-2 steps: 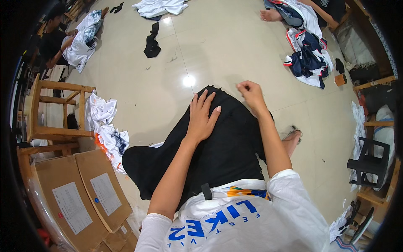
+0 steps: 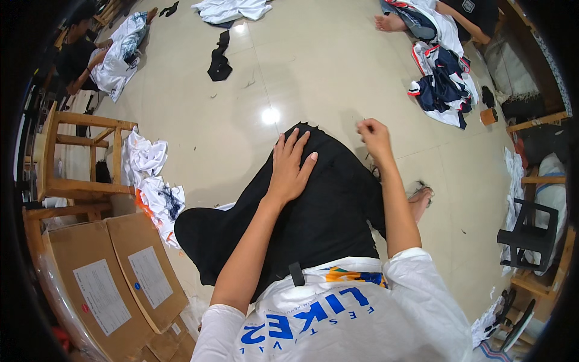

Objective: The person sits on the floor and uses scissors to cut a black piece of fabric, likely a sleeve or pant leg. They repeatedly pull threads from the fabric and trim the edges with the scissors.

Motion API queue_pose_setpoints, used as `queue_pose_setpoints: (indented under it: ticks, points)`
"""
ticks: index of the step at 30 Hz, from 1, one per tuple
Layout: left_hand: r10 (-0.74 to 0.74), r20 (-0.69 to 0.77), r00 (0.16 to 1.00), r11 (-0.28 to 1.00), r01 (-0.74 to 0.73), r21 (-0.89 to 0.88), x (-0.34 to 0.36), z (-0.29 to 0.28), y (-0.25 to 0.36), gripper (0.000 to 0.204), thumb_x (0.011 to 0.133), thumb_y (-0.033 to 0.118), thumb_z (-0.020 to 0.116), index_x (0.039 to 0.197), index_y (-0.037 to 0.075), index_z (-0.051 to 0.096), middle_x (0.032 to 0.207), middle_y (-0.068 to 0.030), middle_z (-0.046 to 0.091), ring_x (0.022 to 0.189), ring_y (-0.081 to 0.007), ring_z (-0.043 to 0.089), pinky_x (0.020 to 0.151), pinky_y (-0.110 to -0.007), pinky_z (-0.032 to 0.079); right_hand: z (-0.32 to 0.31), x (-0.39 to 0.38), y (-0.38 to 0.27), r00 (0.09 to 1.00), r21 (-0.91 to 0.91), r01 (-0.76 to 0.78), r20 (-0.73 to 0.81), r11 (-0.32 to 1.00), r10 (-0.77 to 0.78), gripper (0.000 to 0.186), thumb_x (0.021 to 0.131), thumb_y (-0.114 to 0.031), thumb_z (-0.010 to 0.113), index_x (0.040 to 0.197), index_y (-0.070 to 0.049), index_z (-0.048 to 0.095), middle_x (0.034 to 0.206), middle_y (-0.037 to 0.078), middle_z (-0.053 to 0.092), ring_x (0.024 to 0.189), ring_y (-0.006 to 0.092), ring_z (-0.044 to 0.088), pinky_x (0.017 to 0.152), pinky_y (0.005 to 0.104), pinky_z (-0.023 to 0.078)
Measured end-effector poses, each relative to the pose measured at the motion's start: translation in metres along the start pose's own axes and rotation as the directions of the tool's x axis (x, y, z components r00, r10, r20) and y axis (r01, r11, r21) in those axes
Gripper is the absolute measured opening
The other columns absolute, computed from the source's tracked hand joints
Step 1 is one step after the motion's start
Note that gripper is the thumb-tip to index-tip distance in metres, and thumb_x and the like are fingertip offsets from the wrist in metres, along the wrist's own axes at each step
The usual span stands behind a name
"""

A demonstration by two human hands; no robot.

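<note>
Probably light, soft and limp, the black cloth [image 2: 329,205] over the lap looks easiest to pinch at its ragged far edge [image 2: 309,128], just past the left hand [image 2: 292,168] lying flat on it, fingers apart, while the right hand [image 2: 376,142], fingers curled together, hangs nearby, contents unclear.

My bare right hand [image 2: 375,139], fingers curled, has moved slightly toward the right of the frame, farther from the matte black cloth [image 2: 319,199]; my bare right forearm [image 2: 400,205] has shifted along, exposing a small dark shape [image 2: 376,173].
</note>
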State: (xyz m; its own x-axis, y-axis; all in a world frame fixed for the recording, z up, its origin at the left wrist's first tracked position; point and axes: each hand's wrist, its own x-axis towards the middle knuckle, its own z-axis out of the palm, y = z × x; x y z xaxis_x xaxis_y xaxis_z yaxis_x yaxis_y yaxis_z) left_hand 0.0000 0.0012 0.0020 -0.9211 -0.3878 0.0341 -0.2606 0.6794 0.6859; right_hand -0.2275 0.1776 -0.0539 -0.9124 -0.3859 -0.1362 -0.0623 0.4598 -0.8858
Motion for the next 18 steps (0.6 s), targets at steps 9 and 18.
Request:
queue_pose_setpoints:
  ticks: [9,18]
  points:
    - [-0.274,0.041,0.961,0.958,0.269,0.095,-0.095,-0.126,-0.09,0.052,0.105,0.037,0.057,0.141,-0.001,0.057,0.136,-0.0267,0.062,0.13,-0.0435,0.056,0.114,-0.051,0.041,-0.196,-0.064,0.142,0.982,-0.837,-0.184,-0.14,0.515,0.124,0.028,0.093,-0.021,0.063,0.107,0.0,0.075,0.097,0.022,0.075,0.091,0.0374,0.074,0.084,0.0469,0.057]
    - [-0.202,0.75,0.63,0.876,0.459,-0.15,-0.123,-0.138,-0.083,0.048,0.109,0.038,0.052,0.145,0.006,0.058,0.143,-0.0132,0.062,0.136,-0.0232,0.055,0.116,-0.04,0.041,-0.089,-0.134,-0.029,0.928,-0.14,-0.179,0.304,0.974,0.214,0.025,0.103,-0.019,0.062,0.111,0.003,0.071,0.087,0.011,0.073,0.074,0.0226,0.072,0.07,0.0314,0.06]
